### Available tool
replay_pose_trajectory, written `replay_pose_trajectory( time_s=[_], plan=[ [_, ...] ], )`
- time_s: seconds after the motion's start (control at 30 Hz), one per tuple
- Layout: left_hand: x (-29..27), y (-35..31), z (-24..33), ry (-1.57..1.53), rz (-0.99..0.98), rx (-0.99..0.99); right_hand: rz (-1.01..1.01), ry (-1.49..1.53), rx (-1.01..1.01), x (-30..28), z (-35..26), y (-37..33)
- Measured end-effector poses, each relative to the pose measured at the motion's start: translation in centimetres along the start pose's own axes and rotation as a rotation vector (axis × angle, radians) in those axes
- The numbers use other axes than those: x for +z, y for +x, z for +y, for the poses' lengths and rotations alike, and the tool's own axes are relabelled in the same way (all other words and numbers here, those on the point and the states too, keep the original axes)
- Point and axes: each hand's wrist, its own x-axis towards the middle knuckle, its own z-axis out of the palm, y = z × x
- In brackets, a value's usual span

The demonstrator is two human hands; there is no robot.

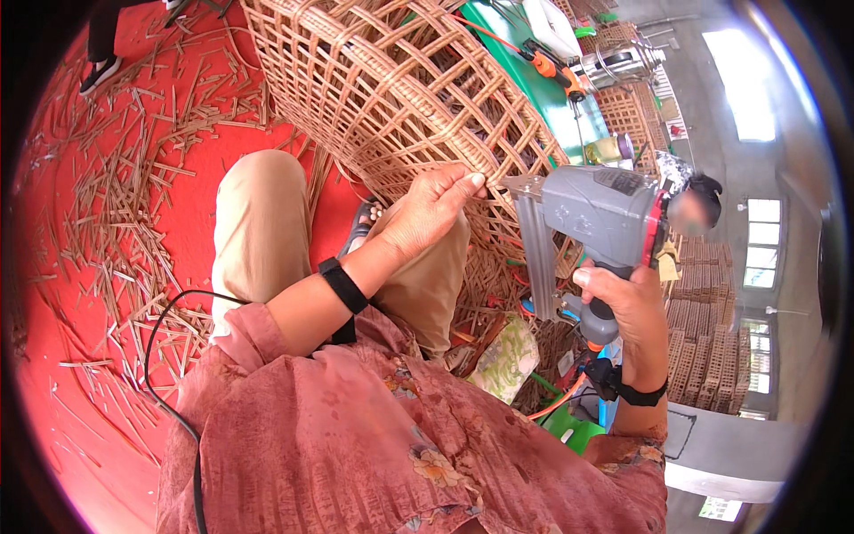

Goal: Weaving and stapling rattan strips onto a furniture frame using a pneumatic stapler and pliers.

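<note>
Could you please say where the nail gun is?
In the head view, the nail gun is right of centre, in the right hand, beside the basket.

No text is legible, even the label (625,181) on the nail gun (584,212).

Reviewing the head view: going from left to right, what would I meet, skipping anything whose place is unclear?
Main scatter of loose flat brown strips → bent left knee in tan trousers → bare left hand → grey-and-black handheld power tool → stacked brown latticework pieces → small, bright multi-paned windows.
</note>
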Motion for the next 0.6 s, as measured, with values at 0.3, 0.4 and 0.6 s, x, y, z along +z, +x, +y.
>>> replay_pose_trajectory(
  time_s=[0.3,0.4,0.6],
  plan=[
    [0.8,-0.6,0.0,-0.066,0.042,-0.095,-0.119,-0.06,-0.069,0.4,0.4,2.5],
    [0.6,-0.5,0.1,-0.06,0.028,-0.121,-0.14,-0.046,-0.103,0.6,0.6,2.8],
    [0.6,-0.5,-0.1,-0.056,0.011,-0.113,-0.114,-0.065,-0.096,0.6,0.7,2.9]
  ],
)
